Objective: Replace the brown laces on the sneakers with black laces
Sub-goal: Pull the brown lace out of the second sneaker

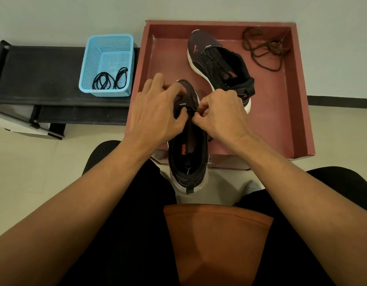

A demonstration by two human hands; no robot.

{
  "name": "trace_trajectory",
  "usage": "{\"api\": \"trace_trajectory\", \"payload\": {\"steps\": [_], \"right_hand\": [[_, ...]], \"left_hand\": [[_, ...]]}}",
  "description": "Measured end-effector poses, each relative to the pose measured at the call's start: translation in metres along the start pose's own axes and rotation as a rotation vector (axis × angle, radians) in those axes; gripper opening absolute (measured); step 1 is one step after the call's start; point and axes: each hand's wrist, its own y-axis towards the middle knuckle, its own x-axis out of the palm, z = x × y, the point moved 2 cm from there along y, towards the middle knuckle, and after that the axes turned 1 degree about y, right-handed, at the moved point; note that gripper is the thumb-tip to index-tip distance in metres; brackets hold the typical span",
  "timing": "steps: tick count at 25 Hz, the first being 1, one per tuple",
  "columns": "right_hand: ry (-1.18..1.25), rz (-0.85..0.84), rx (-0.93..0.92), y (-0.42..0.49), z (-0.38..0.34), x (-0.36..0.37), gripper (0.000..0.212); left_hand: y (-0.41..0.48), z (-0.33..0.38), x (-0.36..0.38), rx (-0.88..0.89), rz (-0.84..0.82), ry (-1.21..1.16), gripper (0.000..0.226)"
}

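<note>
— So, where's the sneaker [188,159]?
— Over the red tray's [281,116] near edge: left hand [155,113] grips its toe, right hand [221,113] pinches a black lace [191,109].
— The brown laces [265,52]?
— Heaped in the tray's far corner.

One wide-angle view, from a camera on the person's head. It faces forward and steeply down over the chest and lap, which fill the bottom of the frame. The forearms run up from the lower corners to the left hand [158,112] and right hand [222,115], which meet on a shoe [186,155] at the centre, near enough that the thin lace [191,109] pinched by the right hand shows. Farther off, the tray [219,24] lies top centre, the basket [108,37] top left, with floor [24,162] at the sides and wall [54,17] across the top
</note>
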Motion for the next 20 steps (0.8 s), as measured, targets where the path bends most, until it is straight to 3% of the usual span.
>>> {"api": "trace_trajectory", "payload": {"steps": [4,13,17,20], "right_hand": [[-0.005,-0.008,-0.006,0.000,0.000,-0.001,0.017],[-0.006,-0.003,-0.016,-0.001,-0.004,0.000,0.015],[0.002,0.012,0.029,0.001,0.000,-0.005,0.007],[-0.010,0.013,0.030,0.001,0.004,-0.009,0.007]], "left_hand": [[0.002,0.001,0.004,0.098,-0.003,0.114,0.031],[0.004,0.004,0.003,0.074,-0.008,0.230,0.020],[0.001,-0.021,-0.003,-0.161,0.066,0.107,0.017],[-0.002,-0.041,-0.003,-0.293,0.025,0.102,0.015]]}}
